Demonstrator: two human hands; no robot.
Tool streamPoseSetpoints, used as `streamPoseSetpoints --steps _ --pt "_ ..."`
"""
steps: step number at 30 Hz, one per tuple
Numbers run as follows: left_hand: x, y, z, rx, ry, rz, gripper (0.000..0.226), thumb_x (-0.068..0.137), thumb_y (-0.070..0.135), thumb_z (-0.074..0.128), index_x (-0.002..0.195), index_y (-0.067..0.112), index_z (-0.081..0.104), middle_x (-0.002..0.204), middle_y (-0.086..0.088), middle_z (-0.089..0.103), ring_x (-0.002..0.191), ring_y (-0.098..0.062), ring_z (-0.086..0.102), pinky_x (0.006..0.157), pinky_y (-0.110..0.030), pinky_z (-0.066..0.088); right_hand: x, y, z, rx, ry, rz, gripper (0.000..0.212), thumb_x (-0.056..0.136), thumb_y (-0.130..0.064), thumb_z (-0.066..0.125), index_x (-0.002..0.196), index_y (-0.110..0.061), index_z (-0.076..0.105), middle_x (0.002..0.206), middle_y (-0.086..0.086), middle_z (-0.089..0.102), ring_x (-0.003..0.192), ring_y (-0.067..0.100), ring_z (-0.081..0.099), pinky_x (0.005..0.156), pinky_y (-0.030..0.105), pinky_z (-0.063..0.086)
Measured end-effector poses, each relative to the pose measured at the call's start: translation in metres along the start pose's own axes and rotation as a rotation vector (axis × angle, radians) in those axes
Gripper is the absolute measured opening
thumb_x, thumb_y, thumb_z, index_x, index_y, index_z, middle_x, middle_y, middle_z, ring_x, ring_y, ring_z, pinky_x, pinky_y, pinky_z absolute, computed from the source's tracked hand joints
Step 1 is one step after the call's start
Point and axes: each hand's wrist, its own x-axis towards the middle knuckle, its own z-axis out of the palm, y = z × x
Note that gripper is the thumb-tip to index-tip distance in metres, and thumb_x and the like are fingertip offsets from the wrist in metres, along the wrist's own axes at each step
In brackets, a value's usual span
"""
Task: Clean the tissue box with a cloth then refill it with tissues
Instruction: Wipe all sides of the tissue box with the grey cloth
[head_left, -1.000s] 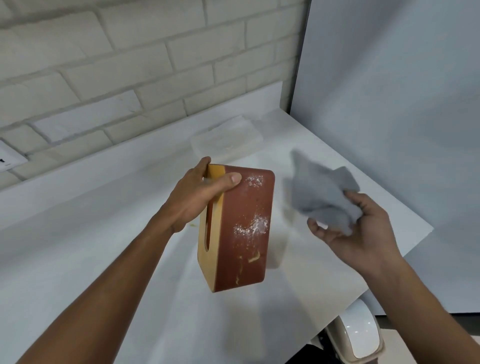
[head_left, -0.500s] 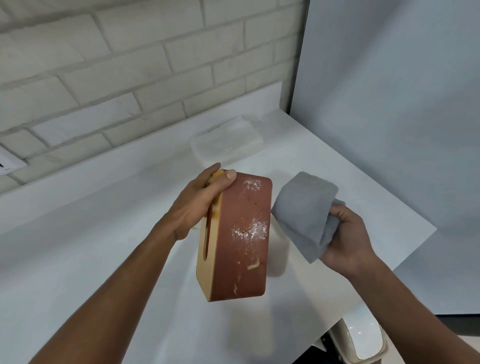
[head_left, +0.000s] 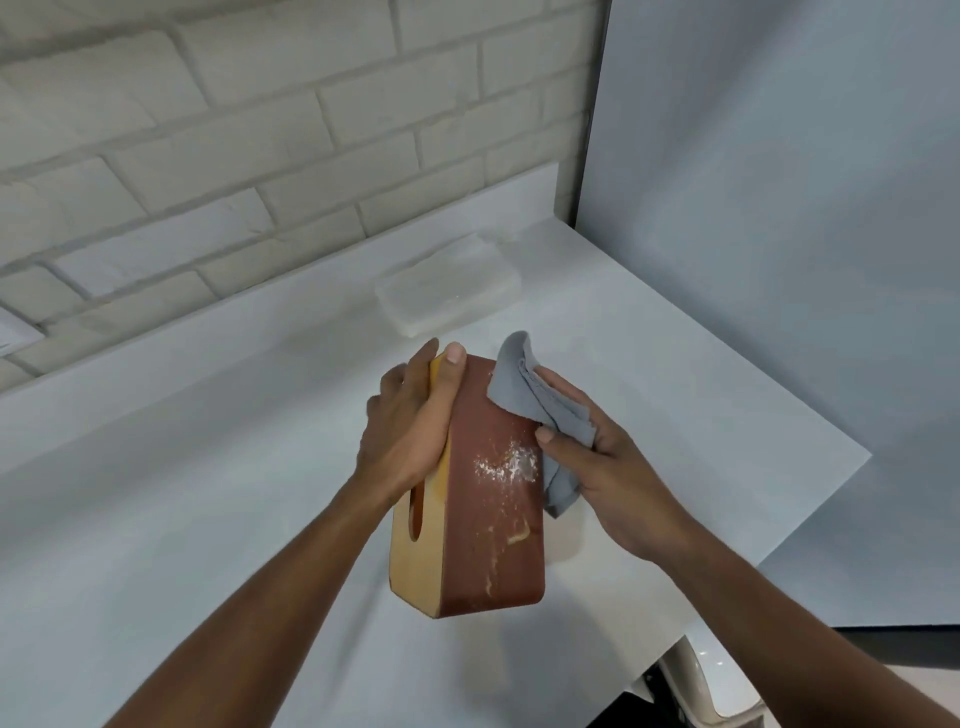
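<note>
- Left hand (head_left: 410, 426) clamped around the upper end of the tissue box (head_left: 483, 499), thumb lying across the brown face, fingers wrapped behind the pale wooden side.
- Right hand (head_left: 608, 467) closed on a grey cloth (head_left: 530, 395), pressing it against the upper right corner of the box.
- Tissue box held in mid-frame above the counter (head_left: 208, 493), standing on end and slightly tilted, clear of the surface.
- Brown face turned toward the camera, with a white powdery patch (head_left: 506, 465) at its middle right and pale streaks lower down.
- Pale wooden side on the left of the box, with an oval slot (head_left: 417, 512) partly hidden by the left wrist.
- Cloth bunched and folded, one flap rising above the top right corner, another part hanging down the right edge of the box under the palm.
- White stack of tissues (head_left: 449, 293) lying flat on the counter above the hands, near the back edge and apart from the box.
- White brick wall (head_left: 234, 130) across the upper left of the frame; plain grey panel (head_left: 779, 208) filling the upper right.
- Part of a white rounded object (head_left: 696, 686) at the lower right, below the counter edge; cannot tell what.
</note>
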Motion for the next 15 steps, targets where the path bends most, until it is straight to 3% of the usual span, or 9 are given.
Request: streamPoseSetpoints --steps 2,4,8,9,11,13,15 --pt "-0.006 0.001 0.003 0.038 -0.044 0.096 0.108 0.069 0.103 -0.001 0.163 0.051 0.011 0.174 0.009 0.016 0.161 -0.022 0.012 0.129 -0.054 0.011 0.002 0.007 -0.002 -0.009 0.033 0.003 0.051 0.101 -0.004 0.052 0.144 -0.031 0.048 0.138 -0.010 0.062 0.126 0.008 0.059 0.101 0.027 0.051" --pt "-0.008 -0.002 0.004 0.107 -0.080 0.229 0.115 0.066 0.105 -0.002 0.164 0.046 -0.005 0.176 0.010 0.002 0.162 -0.015 0.001 0.131 -0.051 0.005 0.004 0.012 -0.005 -0.010 0.080 0.015 0.047 0.102 -0.005 0.051 0.141 -0.030 0.051 0.133 -0.011 0.065 0.123 0.008 0.061 0.099 0.026 0.052" --pt "-0.004 -0.013 0.001 0.314 -0.152 0.438 0.110 0.072 0.103 0.004 0.156 0.038 -0.024 0.176 -0.002 -0.007 0.163 -0.020 -0.002 0.129 -0.056 0.011 0.006 0.021 -0.013 -0.018 0.141 0.054 0.040 0.102 -0.006 0.051 0.137 -0.025 0.057 0.128 -0.008 0.069 0.121 0.011 0.063 0.099 0.028 0.052" --pt "-0.004 -0.014 0.000 0.358 -0.177 0.464 0.110 0.074 0.102 0.006 0.155 0.035 -0.025 0.176 -0.011 -0.003 0.163 -0.027 0.005 0.127 -0.058 0.017 0.006 0.022 -0.014 -0.001 0.158 0.076 0.039 0.102 -0.005 0.051 0.136 -0.023 0.059 0.127 -0.006 0.070 0.120 0.013 0.064 0.099 0.029 0.053" --pt "-0.007 -0.013 -0.003 0.419 -0.203 0.483 0.115 0.077 0.101 0.009 0.159 0.025 -0.022 0.161 -0.036 0.026 0.147 -0.045 0.034 0.116 -0.060 0.035 0.007 0.025 -0.015 0.031 0.202 0.131 0.035 0.101 -0.006 0.052 0.131 -0.020 0.063 0.123 0.001 0.072 0.117 0.018 0.066 0.099 0.034 0.053" --pt "-0.010 -0.014 -0.006 0.431 -0.225 0.484 0.121 0.077 0.100 0.012 0.161 0.019 -0.017 0.141 -0.041 0.044 0.126 -0.046 0.049 0.104 -0.055 0.043 0.007 0.030 -0.018 0.037 0.253 0.189 0.026 0.101 -0.013 0.056 0.124 -0.016 0.068 0.115 0.008 0.074 0.115 0.026 0.068 0.102 0.045 0.051" --pt "-0.010 -0.016 -0.007 0.444 -0.231 0.496 0.120 0.076 0.101 0.013 0.160 0.023 -0.021 0.151 -0.036 0.040 0.131 -0.041 0.049 0.106 -0.049 0.043 0.009 0.035 -0.021 0.038 0.311 0.227 0.024 0.099 -0.021 0.061 0.120 -0.014 0.070 0.111 0.010 0.075 0.112 0.028 0.068 0.105 0.051 0.048"
